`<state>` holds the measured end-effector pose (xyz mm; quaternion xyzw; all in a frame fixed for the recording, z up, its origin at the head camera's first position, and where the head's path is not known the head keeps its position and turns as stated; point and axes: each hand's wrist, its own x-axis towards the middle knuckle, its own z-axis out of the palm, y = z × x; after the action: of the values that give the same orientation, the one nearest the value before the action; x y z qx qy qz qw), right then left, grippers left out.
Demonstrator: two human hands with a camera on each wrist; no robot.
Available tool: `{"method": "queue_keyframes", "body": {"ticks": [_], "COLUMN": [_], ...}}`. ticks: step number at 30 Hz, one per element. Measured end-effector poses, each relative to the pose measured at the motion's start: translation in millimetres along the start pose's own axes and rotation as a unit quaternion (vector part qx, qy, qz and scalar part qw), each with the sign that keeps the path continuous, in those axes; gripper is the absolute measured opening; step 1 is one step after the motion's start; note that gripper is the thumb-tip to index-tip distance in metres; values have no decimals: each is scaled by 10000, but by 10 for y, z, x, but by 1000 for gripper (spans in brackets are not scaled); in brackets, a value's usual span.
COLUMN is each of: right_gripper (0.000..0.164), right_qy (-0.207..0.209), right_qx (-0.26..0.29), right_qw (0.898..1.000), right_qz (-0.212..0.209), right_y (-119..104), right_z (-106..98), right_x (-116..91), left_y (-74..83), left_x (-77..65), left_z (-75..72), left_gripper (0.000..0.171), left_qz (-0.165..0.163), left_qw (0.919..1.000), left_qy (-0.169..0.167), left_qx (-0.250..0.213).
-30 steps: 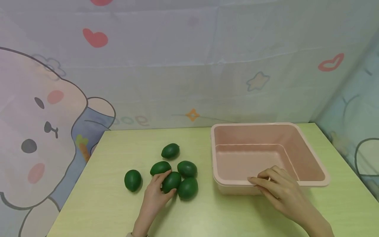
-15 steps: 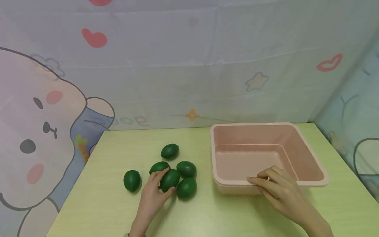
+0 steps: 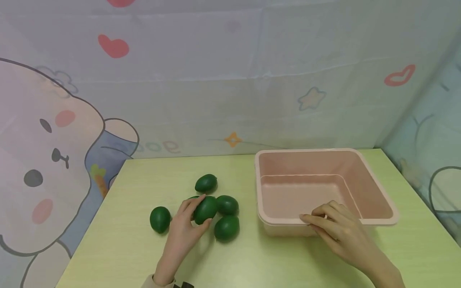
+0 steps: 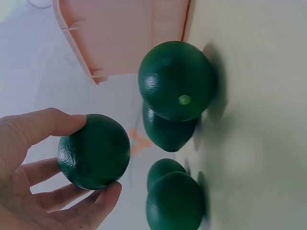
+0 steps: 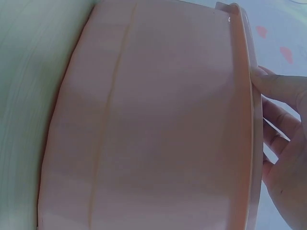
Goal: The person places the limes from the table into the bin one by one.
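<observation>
My left hand (image 3: 185,226) grips a dark green lime (image 3: 206,210) between thumb and fingers. In the left wrist view that held lime (image 4: 94,151) is off the table, apart from the others. Behind it, another lime is mostly hidden by the fingers. Just right of the held one lie two more, a farther lime (image 3: 227,205) and a nearer lime (image 3: 227,229). At the right, my right hand (image 3: 342,230) pinches the near rim of a pink plastic basin (image 3: 281,221); in the right wrist view, the thumb lies against the basin's rim (image 5: 256,143).
One lime (image 3: 160,219) lies by itself to the left of the hand, and another lime (image 3: 206,183) sits farther back. The light green table (image 3: 248,264) ends at a cartoon-printed cloth (image 3: 201,100). The basin's inside shows no limes.
My left hand has lifted the lime it grips off the table, moving it up and slightly away from the near limes. The right hand has stayed at the basin's rim.
</observation>
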<state>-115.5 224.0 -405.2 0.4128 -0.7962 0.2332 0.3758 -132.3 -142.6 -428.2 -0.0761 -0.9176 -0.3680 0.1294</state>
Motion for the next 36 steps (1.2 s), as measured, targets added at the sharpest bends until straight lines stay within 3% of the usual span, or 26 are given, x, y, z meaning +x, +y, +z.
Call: {"method": "queue_keyframes", "body": {"ticks": [5, 30, 36], "right_gripper": [36, 36, 34], "right_qy": [-16, -30, -23], "right_qx": [9, -3, 19], "right_qw": [10000, 10000, 10000], "right_qz": [28, 29, 25], "right_y": [-4, -1, 0], "right_z": [2, -1, -7], "right_x": [-10, -8, 1], "left_y": [60, 472, 583], "left_x": [57, 397, 472], "left_z": [-19, -117, -135], "left_gripper": [62, 62, 61], "left_qz": [276, 1041, 1210], "left_qw": [9995, 9943, 9924], "left_qy": [70, 139, 4], "left_qx": [103, 198, 209]}}
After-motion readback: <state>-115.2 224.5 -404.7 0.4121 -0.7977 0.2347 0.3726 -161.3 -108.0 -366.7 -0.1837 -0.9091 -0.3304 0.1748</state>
